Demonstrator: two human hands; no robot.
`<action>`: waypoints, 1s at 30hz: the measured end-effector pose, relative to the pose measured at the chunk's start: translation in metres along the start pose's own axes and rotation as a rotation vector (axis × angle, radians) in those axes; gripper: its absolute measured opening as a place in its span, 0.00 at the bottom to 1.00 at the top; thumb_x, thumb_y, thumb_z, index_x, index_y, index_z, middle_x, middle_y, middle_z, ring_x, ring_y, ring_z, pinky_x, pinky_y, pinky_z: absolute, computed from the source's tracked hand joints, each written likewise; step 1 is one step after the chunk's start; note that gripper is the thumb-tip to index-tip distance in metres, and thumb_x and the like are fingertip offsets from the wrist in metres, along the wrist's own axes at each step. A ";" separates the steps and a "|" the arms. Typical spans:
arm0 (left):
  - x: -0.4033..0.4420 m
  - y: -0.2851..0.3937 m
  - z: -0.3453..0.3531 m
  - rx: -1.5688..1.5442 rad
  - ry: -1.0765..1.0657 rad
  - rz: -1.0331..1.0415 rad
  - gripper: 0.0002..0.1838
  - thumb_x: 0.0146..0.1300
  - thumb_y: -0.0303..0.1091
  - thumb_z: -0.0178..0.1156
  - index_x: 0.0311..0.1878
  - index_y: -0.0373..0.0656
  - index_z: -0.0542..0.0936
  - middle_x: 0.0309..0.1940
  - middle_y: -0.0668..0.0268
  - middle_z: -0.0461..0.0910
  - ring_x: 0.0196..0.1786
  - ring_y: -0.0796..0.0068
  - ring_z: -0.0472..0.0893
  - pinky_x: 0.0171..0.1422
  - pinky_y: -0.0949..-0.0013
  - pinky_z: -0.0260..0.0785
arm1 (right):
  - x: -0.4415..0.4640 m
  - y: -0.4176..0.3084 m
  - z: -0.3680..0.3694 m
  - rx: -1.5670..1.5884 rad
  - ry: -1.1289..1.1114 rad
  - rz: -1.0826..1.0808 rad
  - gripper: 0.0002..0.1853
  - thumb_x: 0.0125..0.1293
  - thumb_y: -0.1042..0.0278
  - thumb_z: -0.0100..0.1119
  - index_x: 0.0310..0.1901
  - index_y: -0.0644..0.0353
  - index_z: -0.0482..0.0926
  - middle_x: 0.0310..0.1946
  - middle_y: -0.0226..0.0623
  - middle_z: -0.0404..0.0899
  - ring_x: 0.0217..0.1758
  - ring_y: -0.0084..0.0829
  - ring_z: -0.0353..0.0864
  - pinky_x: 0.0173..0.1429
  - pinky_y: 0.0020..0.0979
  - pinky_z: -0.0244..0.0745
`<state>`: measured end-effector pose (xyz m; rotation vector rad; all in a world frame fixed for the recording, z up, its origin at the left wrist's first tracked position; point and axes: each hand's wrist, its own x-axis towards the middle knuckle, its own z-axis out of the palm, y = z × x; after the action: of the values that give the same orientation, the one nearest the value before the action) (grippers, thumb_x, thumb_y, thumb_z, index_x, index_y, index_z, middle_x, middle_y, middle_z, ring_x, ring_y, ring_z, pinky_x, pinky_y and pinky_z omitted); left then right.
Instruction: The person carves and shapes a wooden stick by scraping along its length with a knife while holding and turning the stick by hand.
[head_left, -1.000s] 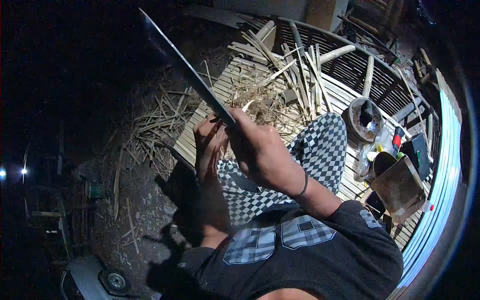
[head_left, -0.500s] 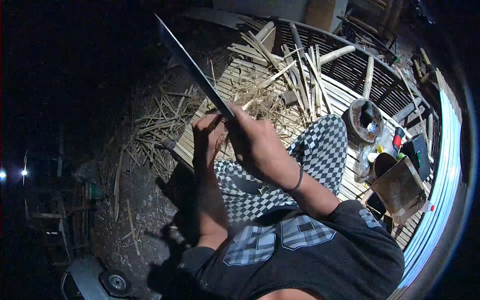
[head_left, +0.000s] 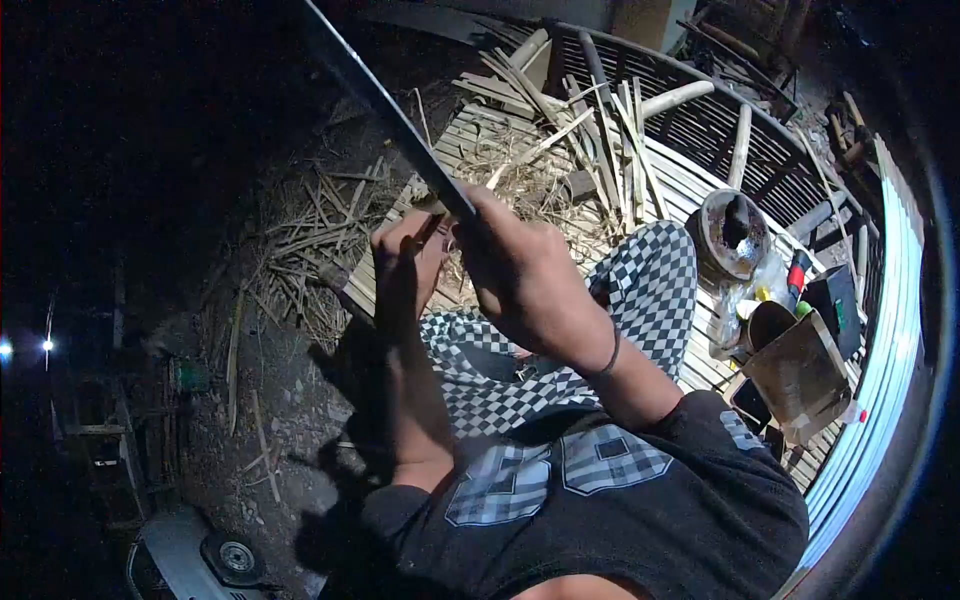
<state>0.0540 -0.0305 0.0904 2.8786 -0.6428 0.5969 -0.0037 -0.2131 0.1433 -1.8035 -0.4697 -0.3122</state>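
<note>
My right hand [head_left: 535, 275], with a dark band on its wrist, is closed around the handle end of a long knife [head_left: 395, 120]. The blade slants up and to the left, past the top edge of the view. Just left of it, my left hand [head_left: 410, 255] is held close to the base of the blade with its fingers curled in. A small pale edge shows by those fingers, but shadow hides what they grip. Both hands are above my checkered trousers [head_left: 640, 280]. Beyond them, thin shavings [head_left: 530, 205] lie heaped on the slatted bamboo platform [head_left: 460, 150].
Split bamboo strips [head_left: 625, 150] lie at the platform's back, by a dark slatted rail [head_left: 690, 130]. To the right stand a round pot [head_left: 733, 235], a flashlight [head_left: 797, 270] and a brown box [head_left: 800, 375]. More strips [head_left: 320, 230] are piled on the ground at left.
The knife and my right hand have shifted slightly, the blade tip now passing out of the top of the view. My left hand has moved a little left and up.
</note>
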 end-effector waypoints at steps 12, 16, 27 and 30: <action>0.003 -0.009 0.025 -0.494 0.231 -0.052 0.12 0.69 0.37 0.57 0.37 0.36 0.79 0.25 0.56 0.79 0.27 0.59 0.80 0.35 0.59 0.68 | 0.006 0.017 0.013 -0.028 -0.009 0.015 0.31 0.58 0.75 0.57 0.65 0.58 0.64 0.32 0.58 0.80 0.35 0.60 0.80 0.40 0.53 0.74; 0.007 -0.014 0.031 -0.504 0.149 -0.136 0.12 0.68 0.36 0.58 0.39 0.36 0.79 0.26 0.54 0.79 0.29 0.59 0.81 0.36 0.58 0.69 | 0.008 0.029 0.019 -0.051 -0.021 0.083 0.32 0.56 0.76 0.57 0.65 0.56 0.64 0.35 0.59 0.80 0.37 0.60 0.80 0.43 0.54 0.74; 0.007 0.021 -0.050 -0.987 0.433 -0.313 0.15 0.59 0.19 0.66 0.50 0.33 0.79 0.42 0.65 0.83 0.44 0.75 0.82 0.52 0.72 0.75 | 0.011 0.027 0.022 -0.026 0.004 0.061 0.31 0.55 0.79 0.55 0.64 0.54 0.67 0.27 0.51 0.81 0.32 0.55 0.81 0.38 0.49 0.76; 0.007 0.023 -0.053 -0.814 0.516 -0.210 0.13 0.59 0.23 0.68 0.47 0.35 0.81 0.42 0.65 0.84 0.45 0.76 0.81 0.53 0.72 0.74 | 0.011 0.029 0.028 0.055 0.006 0.029 0.28 0.56 0.79 0.54 0.62 0.55 0.68 0.25 0.50 0.80 0.31 0.56 0.81 0.38 0.50 0.76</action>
<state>0.0314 -0.0422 0.1422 1.9009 -0.3683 0.7747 0.0189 -0.1909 0.1162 -1.7537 -0.4427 -0.2820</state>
